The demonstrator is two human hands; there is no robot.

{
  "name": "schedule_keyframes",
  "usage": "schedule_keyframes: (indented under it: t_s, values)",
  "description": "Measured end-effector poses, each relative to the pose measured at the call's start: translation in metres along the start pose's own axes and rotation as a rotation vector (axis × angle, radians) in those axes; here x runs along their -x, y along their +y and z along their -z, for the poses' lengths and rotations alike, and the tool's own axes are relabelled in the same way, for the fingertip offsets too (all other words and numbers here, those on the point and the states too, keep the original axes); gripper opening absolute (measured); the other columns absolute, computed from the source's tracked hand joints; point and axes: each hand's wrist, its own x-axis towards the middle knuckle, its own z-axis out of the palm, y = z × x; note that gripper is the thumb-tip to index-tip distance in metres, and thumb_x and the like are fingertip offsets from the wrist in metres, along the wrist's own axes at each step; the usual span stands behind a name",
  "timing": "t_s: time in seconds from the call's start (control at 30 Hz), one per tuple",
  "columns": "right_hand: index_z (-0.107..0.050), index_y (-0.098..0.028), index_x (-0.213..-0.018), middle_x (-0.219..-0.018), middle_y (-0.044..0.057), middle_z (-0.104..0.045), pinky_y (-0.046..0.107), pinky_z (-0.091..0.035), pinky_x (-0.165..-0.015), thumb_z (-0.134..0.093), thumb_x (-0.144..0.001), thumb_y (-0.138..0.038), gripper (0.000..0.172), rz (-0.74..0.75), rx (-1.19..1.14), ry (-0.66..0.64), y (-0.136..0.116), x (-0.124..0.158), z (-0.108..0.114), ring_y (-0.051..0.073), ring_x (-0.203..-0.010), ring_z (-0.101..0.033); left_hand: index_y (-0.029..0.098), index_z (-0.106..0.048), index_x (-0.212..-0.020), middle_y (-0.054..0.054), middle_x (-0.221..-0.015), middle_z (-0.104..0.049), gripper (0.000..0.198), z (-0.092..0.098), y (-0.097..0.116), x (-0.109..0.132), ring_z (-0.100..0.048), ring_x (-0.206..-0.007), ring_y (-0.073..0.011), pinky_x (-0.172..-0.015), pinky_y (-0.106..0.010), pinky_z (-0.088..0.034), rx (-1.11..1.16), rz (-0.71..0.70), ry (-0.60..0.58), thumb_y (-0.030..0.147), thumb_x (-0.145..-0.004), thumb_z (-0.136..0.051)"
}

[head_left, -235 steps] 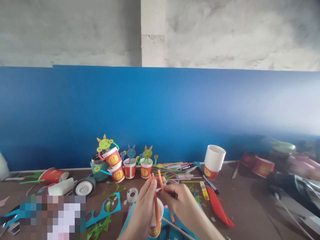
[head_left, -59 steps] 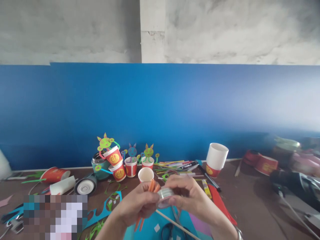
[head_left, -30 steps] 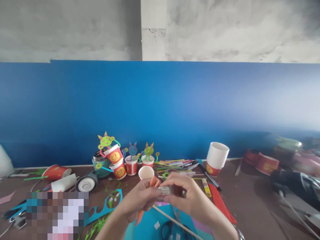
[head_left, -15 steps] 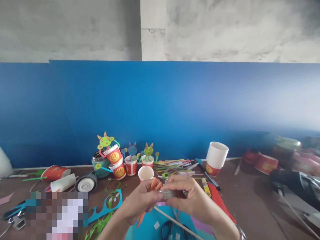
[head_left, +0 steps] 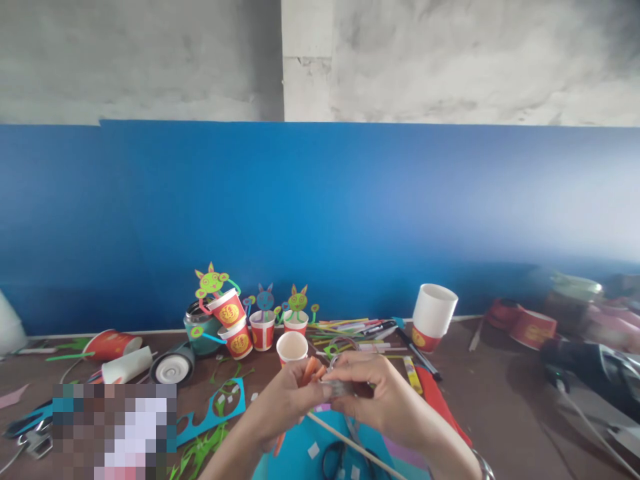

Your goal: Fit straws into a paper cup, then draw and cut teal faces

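My left hand is closed around a bundle of orange paper strips whose ends stick out above and below the fist. My right hand is closed on a small clear tape roll, held edge-on against the left fingertips. An empty paper cup stands upright just behind my hands. Beneath them lie blue paper, a thin wooden stick and black-handled scissors.
Decorated red cups with paper animal heads stand at the back by a teal jar. A stack of white cups leans at the right. Coloured strips and pens, a red knife and green cut-outs litter the brown table.
Earlier the hands held orange strips over a cup close by; the cup now stands farther back. My right hand took up the tape roll and has turned it edge-on, lowering slightly.
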Motion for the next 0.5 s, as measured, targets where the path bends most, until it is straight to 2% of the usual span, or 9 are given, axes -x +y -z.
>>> schedule_keyframes:
  t_s: [0.2,0.3,0.37,0.5]
  values:
    - [-0.073,-0.023,-0.088,-0.077,0.0,-0.063,0.023,-0.042,-0.062,-0.066,-0.077,-0.015,0.015,-0.006,0.041,0.072,0.002,-0.003,-0.003,0.014,-0.071,-0.056,0.017,-0.052,-0.066,0.009,-0.051,-0.033,0.035,0.001,0.003,-0.003,-0.029,-0.048,-0.0069,-0.048,-0.02,-0.024,0.014,-0.006,0.037,0.047,-0.065,-0.07]
    - [-0.07,-0.022,-0.086,-0.078,0.0,-0.063,0.023,-0.043,-0.064,-0.064,-0.077,-0.014,0.013,0.027,0.127,0.169,0.006,-0.005,-0.001,0.014,-0.071,-0.058,0.017,-0.055,-0.076,0.009,-0.052,-0.035,0.032,0.006,0.004,-0.005,-0.03,-0.048,-0.0069,-0.048,-0.019,-0.024,-0.085,-0.069,0.206,0.045,-0.07,-0.068]
    - [-0.068,-0.021,-0.087,-0.082,0.002,-0.064,0.025,-0.044,-0.066,-0.064,-0.078,-0.016,0.012,0.051,0.233,0.236,0.008,-0.005,-0.001,0.016,-0.074,-0.059,0.017,-0.053,-0.07,0.008,-0.053,-0.037,0.032,0.007,0.002,-0.007,-0.032,-0.05,-0.0072,-0.048,-0.019,-0.026,-0.159,-0.136,0.324,0.043,-0.068,-0.07]
    - [-0.068,-0.022,-0.09,-0.085,0.003,-0.065,0.027,-0.044,-0.067,-0.061,-0.078,-0.012,0.017,0.082,0.436,0.258,0.007,-0.005,-0.005,0.018,-0.078,-0.059,0.017,-0.047,-0.058,0.006,-0.056,-0.042,0.034,0.003,-0.005,-0.011,-0.037,-0.054,-0.0087,-0.049,-0.02,-0.03,-0.223,-0.156,0.377,0.037,-0.062,-0.075]
